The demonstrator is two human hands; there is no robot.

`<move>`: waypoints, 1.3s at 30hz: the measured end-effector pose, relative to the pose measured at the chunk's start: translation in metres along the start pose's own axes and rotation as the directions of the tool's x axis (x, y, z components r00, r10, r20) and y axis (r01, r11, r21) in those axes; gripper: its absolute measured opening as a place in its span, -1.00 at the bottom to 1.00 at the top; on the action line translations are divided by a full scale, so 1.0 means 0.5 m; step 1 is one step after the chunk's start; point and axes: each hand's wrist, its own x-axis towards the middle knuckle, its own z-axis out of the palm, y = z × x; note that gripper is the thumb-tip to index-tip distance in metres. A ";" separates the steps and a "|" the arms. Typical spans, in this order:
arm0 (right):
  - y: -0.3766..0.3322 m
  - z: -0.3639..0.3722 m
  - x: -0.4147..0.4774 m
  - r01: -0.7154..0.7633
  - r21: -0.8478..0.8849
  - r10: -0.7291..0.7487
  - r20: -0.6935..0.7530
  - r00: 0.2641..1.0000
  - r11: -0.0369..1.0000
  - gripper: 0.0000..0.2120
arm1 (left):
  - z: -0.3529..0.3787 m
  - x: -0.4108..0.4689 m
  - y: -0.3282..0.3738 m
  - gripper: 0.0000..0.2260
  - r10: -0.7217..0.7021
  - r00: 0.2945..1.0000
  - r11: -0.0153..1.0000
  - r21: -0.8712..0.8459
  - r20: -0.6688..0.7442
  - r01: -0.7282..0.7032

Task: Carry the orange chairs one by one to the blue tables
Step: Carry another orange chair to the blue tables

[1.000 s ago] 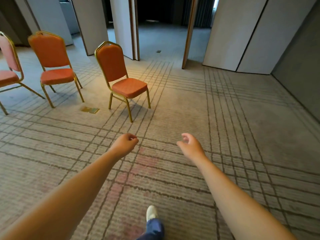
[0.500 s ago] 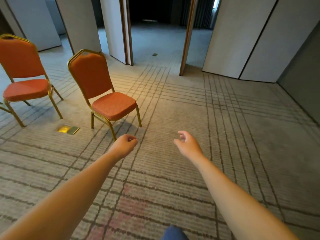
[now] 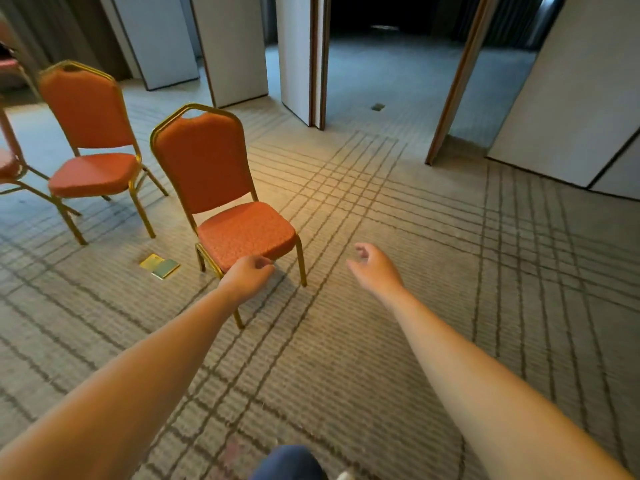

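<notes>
The nearest orange chair (image 3: pixel 221 202), gold-framed and upright, stands on the carpet just ahead and to my left. My left hand (image 3: pixel 247 277) hovers in front of the seat's front edge with fingers loosely curled, holding nothing. My right hand (image 3: pixel 375 270) is out to the right of the chair, fingers apart and empty. A second orange chair (image 3: pixel 91 147) stands behind and to the left. A third chair (image 3: pixel 8 164) is cut off by the left edge. No blue tables are in view.
A brass floor plate (image 3: pixel 160 266) lies flat in the carpet left of the near chair. White folding partition panels (image 3: pixel 235 50) stand at the back and right (image 3: pixel 568 98), with a dark doorway (image 3: pixel 384 64) between them. Open carpet stretches to the right.
I have walked closer to the chairs; the near chair is larger and nearer. Both hands stay stretched out, and the left hand has come up against the seat's front edge.
</notes>
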 end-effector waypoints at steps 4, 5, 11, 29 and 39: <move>-0.002 -0.020 0.177 0.013 -0.014 -0.012 0.057 0.998 1.000 -0.54 | 0.020 0.146 0.049 -0.86 -0.060 0.998 0.998 -0.005 -0.028 0.060; -0.005 -0.027 0.225 0.017 -0.015 -0.016 0.068 0.998 1.000 -0.54 | 0.023 0.187 0.059 -0.83 -0.073 0.997 0.997 -0.007 -0.030 0.073; -0.031 -0.071 0.541 0.047 -0.059 -0.040 0.122 0.992 0.997 -0.55 | 0.036 0.474 0.135 -0.86 -0.115 0.993 0.991 -0.074 -0.039 0.112; -0.279 0.034 1.340 0.324 -0.148 -0.225 0.460 0.859 0.934 -0.53 | -0.097 1.093 0.250 -0.79 -0.333 0.899 0.933 -0.236 -0.284 0.271; -0.453 0.208 1.604 0.637 -0.092 -0.329 0.795 0.510 0.765 -0.52 | -0.130 1.212 0.233 -0.77 -0.705 0.554 0.699 -0.565 -0.443 0.439</move>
